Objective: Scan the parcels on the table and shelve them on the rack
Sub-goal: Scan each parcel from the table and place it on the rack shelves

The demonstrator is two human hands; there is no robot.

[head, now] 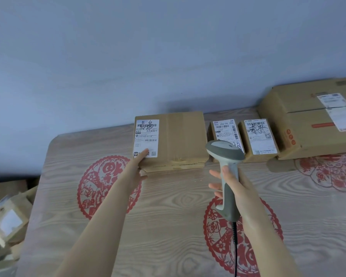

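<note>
One parcel (180, 136) touched by left hand (136, 167); scanner (225, 151) gripped by right hand (243, 185)

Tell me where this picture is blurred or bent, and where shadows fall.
Head view: light soft, no glare; the table edge bows from the wide lens; boxes at far left are blurred; the scanner and parcel label are sharp; the large box casts a soft shadow.

Brown boxes, grey scanner
Table (168, 246) pale woodgrain with red papercut medallions; parcels (186, 136) brown, white labels; scanner (228, 176) grey-white; wall (148, 56) blue-grey.
</note>
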